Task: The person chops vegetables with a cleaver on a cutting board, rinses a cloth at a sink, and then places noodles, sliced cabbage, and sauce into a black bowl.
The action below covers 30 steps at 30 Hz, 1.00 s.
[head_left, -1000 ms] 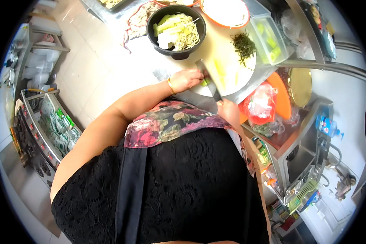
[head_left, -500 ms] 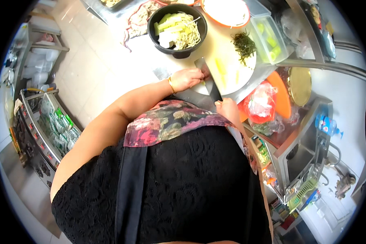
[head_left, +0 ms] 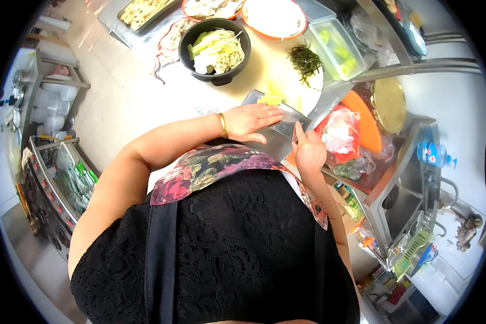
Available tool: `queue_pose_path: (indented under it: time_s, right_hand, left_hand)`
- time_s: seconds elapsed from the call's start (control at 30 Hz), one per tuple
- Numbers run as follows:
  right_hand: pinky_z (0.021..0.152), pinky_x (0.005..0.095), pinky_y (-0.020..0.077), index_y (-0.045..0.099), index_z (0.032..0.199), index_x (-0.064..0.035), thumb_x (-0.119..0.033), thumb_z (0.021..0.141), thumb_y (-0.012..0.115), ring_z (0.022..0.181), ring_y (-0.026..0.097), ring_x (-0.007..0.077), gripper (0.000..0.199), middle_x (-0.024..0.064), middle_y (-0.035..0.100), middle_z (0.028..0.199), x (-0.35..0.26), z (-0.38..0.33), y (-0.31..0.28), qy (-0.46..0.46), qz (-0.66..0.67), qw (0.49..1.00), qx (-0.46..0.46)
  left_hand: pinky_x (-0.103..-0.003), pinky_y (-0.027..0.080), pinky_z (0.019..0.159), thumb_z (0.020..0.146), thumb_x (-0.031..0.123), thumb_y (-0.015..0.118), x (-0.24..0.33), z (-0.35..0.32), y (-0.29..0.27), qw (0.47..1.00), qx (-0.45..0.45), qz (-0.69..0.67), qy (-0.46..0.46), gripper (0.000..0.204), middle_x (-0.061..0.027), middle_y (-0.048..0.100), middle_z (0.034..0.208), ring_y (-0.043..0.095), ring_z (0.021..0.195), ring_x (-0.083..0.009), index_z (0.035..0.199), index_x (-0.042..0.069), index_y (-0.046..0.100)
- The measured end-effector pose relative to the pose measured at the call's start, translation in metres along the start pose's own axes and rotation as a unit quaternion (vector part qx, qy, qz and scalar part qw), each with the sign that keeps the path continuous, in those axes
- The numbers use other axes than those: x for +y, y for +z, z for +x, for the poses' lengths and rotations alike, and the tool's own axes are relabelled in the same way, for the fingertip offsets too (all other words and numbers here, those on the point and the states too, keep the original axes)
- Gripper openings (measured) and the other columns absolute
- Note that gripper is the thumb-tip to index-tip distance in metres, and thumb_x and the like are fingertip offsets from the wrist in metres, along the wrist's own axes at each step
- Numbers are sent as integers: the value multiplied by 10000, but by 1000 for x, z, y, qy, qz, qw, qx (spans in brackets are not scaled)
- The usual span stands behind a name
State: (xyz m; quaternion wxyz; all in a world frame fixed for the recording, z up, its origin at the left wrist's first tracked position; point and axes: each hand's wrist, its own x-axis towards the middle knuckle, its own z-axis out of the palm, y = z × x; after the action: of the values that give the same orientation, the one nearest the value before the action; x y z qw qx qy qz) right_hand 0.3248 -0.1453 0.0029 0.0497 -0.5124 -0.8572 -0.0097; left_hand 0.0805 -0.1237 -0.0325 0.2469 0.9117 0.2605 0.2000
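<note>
My right hand (head_left: 309, 151) grips the handle of a broad steel cleaver (head_left: 282, 123), whose blade lies flat over a pale round cutting board (head_left: 308, 93). Pale green vegetable pieces (head_left: 270, 100) sit on the far end of the blade. With fingers stretched out, my left hand (head_left: 251, 119), which has a gold bangle at the wrist, lies flat against the near side of the blade. Just beyond the blade stands a black bowl (head_left: 191, 40) of noodles and cut vegetables.
Dark green herbs (head_left: 305, 58) lie on the board. A clear box of green pieces (head_left: 337, 48), an orange-rimmed plate (head_left: 275, 16) and a tray (head_left: 143, 9) stand at the back. Red bags (head_left: 340, 132) and a sink (head_left: 402, 197) are at the right, racks (head_left: 54, 178) at the left.
The cleaver has gone from cutting on edge to lying flat with vegetable pieces on it. My left hand has opened flat against the blade.
</note>
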Motion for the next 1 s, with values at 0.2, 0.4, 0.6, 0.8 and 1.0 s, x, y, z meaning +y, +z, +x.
queue_pose_path:
  time_s: [0.2, 0.4, 0.6, 0.8, 1.0]
  right_hand:
    - [527, 344, 444, 638, 1009, -145, -136, 688, 687, 559, 526, 224, 325, 64, 499, 627, 45, -55, 5, 29, 125, 991, 45]
    - [367, 275, 364, 480, 892, -48, -158, 864, 544, 408, 414, 120, 131, 34, 469, 582, 81, -54, 36, 478, 659, 568, -123]
    - [377, 255, 371, 487, 821, -60, -158, 857, 567, 414, 429, 103, 132, 14, 474, 565, 60, -26, 61, 407, 723, 513, -219]
    - [365, 282, 385, 501, 763, -23, -140, 853, 575, 408, 455, 130, 165, 48, 506, 575, 5, 24, 79, 303, 718, 563, -275]
    - [358, 263, 392, 491, 770, -4, -146, 844, 580, 385, 449, 122, 183, 56, 506, 567, 57, 76, 28, 319, 731, 580, -169]
  left_hand:
    - [-408, 181, 1090, 907, 427, 396, -17, -1, -1, 987, 58, -102, -110, 625, -198, 291, 1409, 258, 1317, -333, 1364, 12, 293]
    - [-449, 220, 1065, 806, 387, 605, -13, 18, 50, 916, 215, 48, -334, 761, -263, 277, 1361, 286, 1258, -400, 1369, 19, 248]
    - [-493, 226, 1048, 687, 492, 681, -15, 69, 57, 894, 243, 86, -367, 836, -247, 319, 1336, 294, 1249, -403, 1356, 131, 331]
    - [-458, 277, 1021, 785, 294, 624, -22, 79, 65, 865, 343, 89, -356, 483, -223, 359, 1312, 321, 1221, -409, 1225, 129, 515]
    - [-460, 264, 1036, 819, 237, 595, -45, 172, 2, 901, 340, 113, -245, 435, -222, 338, 1344, 305, 1243, -411, 1239, 160, 510]
